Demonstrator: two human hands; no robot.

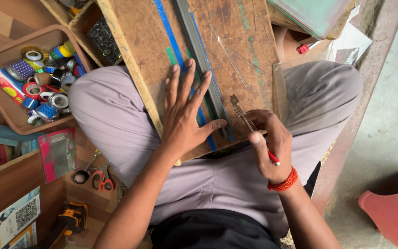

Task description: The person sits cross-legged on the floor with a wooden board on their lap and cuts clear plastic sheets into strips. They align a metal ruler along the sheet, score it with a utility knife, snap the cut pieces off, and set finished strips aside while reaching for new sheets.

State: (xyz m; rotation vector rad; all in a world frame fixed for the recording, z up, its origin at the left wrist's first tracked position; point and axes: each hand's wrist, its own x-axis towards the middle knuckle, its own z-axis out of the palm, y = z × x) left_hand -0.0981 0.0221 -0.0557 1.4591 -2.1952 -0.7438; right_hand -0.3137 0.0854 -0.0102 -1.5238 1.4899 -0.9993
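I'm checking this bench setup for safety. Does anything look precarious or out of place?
The wooden board rests on the person's crossed legs, not on a bench. The left hand presses a metal ruler flat; the right hand holds a thin cutter.

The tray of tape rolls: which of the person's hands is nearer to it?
Left. The left hand lies flat on the wooden board, toward the side where the tray of tape rolls sits; the right hand, gripping a red-handled tool, is farther away.

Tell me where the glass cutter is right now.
In the head view the glass cutter is in the right hand, tip on the wooden board just right of the grey straightedge under the left hand.
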